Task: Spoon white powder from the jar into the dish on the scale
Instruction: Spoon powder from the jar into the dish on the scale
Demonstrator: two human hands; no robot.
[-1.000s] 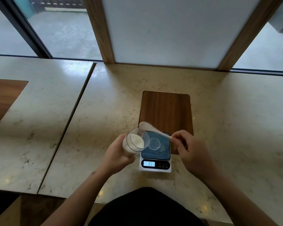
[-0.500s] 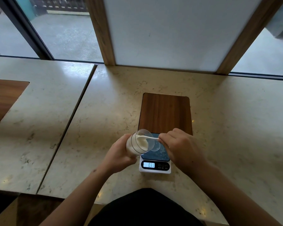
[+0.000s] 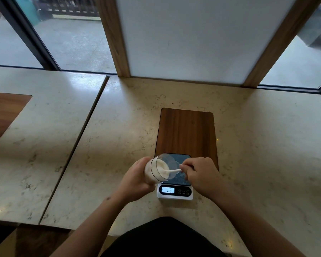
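My left hand grips a clear jar of white powder, tipped on its side with its mouth facing right over the scale. My right hand pinches a white spoon whose bowl reaches into the jar's mouth and touches the powder. The small white scale has a dark platform and a lit display reading 031. A clear dish on the platform is mostly hidden behind the jar and my right hand.
The scale stands at the near end of a dark wooden inlay in the pale marble counter. A seam splits the counter on the left, where a second wooden inlay lies. Windows and a white panel rise behind.
My right hand moved left and lowered the spoon from above the jar's rim into the jar's mouth. The jar tipped a little further. The scale reading stayed the same.
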